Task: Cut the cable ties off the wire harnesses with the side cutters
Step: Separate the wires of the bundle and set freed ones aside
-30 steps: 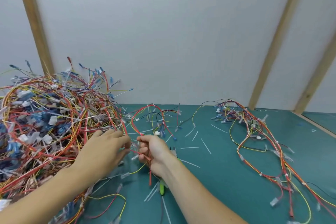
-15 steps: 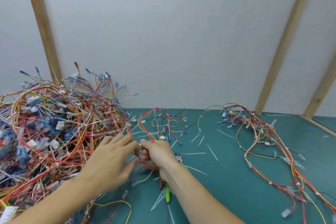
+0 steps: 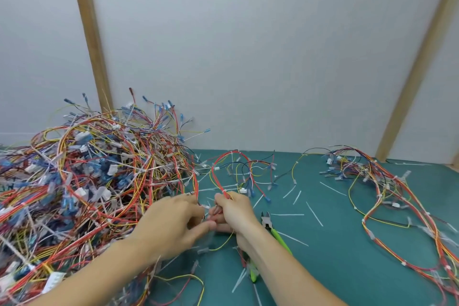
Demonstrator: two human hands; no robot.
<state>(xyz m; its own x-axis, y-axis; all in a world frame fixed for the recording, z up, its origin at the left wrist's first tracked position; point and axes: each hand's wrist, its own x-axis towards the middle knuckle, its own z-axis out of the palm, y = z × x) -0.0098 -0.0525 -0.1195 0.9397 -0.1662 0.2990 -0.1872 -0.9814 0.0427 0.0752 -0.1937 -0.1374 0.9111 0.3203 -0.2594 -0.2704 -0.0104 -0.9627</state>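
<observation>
A red and yellow wire harness (image 3: 224, 169) loops up from the middle of the green mat. My right hand (image 3: 233, 213) grips its red wires just below a white cable tie (image 3: 224, 192). My left hand (image 3: 173, 223) meets it from the left, fingers curled and pinching the same wires between the two hands. The side cutters (image 3: 273, 228), with green handles, lie on the mat under my right forearm, jaws pointing away; neither hand holds them.
A big tangled heap of harnesses (image 3: 87, 176) fills the left of the green mat (image 3: 347, 256). Another spread of harnesses (image 3: 387, 194) lies at the right. Several cut white tie pieces (image 3: 314, 213) are scattered in the middle. A white wall with wooden battens stands behind.
The view has shifted, so everything sits further right. My two hands have closed together on the red wires; the left hand moved in from the heap's edge to meet the right.
</observation>
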